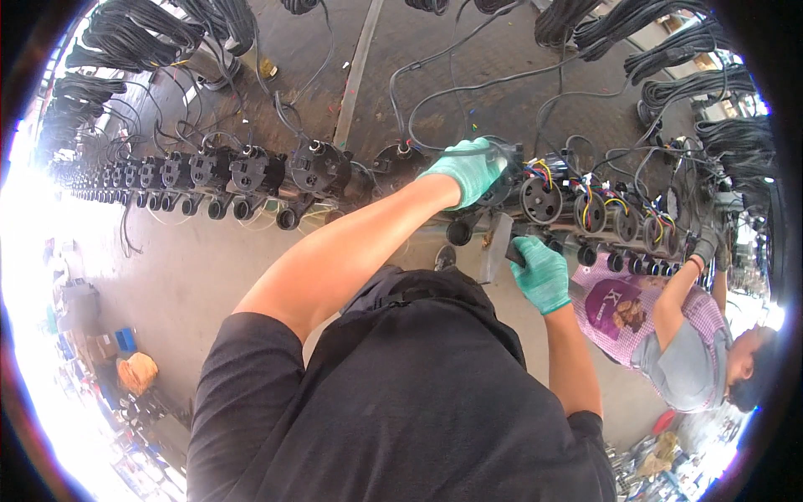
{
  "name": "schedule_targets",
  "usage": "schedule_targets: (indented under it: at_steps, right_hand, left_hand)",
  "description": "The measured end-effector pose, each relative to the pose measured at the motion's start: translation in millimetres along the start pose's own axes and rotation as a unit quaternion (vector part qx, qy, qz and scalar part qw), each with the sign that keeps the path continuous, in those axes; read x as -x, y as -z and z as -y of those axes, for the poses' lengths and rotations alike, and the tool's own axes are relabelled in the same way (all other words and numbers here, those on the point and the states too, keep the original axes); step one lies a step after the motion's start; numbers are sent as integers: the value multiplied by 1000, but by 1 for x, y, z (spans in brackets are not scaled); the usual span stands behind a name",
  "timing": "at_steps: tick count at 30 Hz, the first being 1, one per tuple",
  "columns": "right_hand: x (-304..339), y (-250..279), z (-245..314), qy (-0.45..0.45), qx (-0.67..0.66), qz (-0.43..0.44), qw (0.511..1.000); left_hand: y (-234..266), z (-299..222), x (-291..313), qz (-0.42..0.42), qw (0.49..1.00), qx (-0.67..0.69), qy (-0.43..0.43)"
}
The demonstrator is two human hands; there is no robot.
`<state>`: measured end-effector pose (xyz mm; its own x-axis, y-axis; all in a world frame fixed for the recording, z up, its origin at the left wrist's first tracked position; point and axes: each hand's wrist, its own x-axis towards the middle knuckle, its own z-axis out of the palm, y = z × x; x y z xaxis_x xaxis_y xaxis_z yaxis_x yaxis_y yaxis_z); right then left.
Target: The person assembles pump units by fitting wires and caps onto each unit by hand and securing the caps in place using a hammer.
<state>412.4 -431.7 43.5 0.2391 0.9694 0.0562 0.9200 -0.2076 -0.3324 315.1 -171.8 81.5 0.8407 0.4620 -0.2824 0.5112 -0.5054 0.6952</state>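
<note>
My left hand (473, 171), in a green knit glove, reaches across to the row of units. Its fingers are closed over the top of a black pump-like unit (498, 192), and a black cable runs by them. The fingertips are partly hidden. Lower and to the right, my right hand (542, 274), gloved the same way, grips the black handle of a flat grey-bladed tool (497, 248). The blade stands upright just in front of the row. Just right of the left hand is a unit with a round, holed end plate (540, 201) and loose coloured wires (542, 171).
Similar black units (318, 170) line the table edge on both sides. Coiled black cables (142, 33) lie across the dark tabletop (351, 75). At right, a co-worker in a pink checked apron (615, 305) handles units. A blue bin (125, 339) stands on the left floor.
</note>
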Motion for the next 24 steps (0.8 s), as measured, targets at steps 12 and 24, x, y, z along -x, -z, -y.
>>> schedule_targets:
  at_steps: [12,24]
  right_hand:
    - [-69,104,58,-145,-191,-15,971]
    - [-75,90,41,-146,-85,81,982]
  left_hand:
    - [-17,15,-5,-37,998,-13,43]
    - [-1,0,11,-18,988,154,9]
